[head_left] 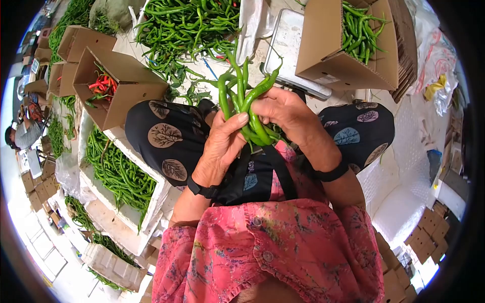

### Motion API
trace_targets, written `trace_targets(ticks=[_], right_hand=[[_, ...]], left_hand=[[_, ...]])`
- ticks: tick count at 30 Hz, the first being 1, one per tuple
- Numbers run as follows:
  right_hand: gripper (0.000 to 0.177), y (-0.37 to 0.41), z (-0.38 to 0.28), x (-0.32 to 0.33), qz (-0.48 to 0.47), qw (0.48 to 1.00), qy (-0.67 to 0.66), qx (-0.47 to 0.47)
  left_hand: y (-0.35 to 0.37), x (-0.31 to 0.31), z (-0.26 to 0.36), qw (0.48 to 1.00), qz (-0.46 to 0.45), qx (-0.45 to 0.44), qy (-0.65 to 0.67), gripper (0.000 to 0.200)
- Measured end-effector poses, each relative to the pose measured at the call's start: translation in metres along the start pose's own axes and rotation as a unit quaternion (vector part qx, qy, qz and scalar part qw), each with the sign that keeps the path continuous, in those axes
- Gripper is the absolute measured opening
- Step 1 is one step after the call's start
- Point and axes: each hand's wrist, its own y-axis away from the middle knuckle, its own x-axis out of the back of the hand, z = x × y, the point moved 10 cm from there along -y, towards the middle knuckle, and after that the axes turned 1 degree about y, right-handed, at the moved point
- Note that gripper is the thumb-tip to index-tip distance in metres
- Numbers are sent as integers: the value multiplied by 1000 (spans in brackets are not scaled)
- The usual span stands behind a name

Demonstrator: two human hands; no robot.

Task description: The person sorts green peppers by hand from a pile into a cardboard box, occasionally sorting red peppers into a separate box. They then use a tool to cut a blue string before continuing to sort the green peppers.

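A bunch of long green peppers (260,132) is held between my two hands above my lap. My left hand (225,136) grips the bunch from the left, its thumb lying across the peppers. On the right side, my right hand (283,111) has its fingers closed on the same bunch. Several curved peppers stick out upward past the fingers. Beyond them lies a big heap of green peppers (189,28) with leaves and stems near its lower edge.
An open cardboard box (323,50) holding green peppers stands at upper right, beside a white tray (285,48). To the left are a box (136,91) with red peppers (105,85) and a white foam box (146,222) of green peppers. A person (25,134) is at far left.
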Motion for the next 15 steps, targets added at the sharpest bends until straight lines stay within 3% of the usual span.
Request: trace_targets(ticks=[3, 6, 7, 10, 11, 15], right_hand=[[36, 4, 4, -1, -12, 989, 145, -22], [34, -1, 3, 7, -37, 990, 132, 15], [29, 5, 1, 8, 0, 1000, 7, 12], [30, 11, 14, 30, 24, 992, -109, -60], [29, 10, 13, 28, -25, 984, -169, -50], [33, 15, 15, 44, 90, 977, -193, -29]], left_hand=[[1, 12, -7, 997, 68, 3, 49, 43], [0, 17, -1, 999, -1, -11, 45, 41], [-2, 16, 2, 999, -10, -30, 37, 40], [-1, 16, 9, 995, -1, -59, 84, 42], [0, 15, 9, 994, 12, -58, 94, 43], [0, 18, 17, 993, 10, -90, 78, 40]])
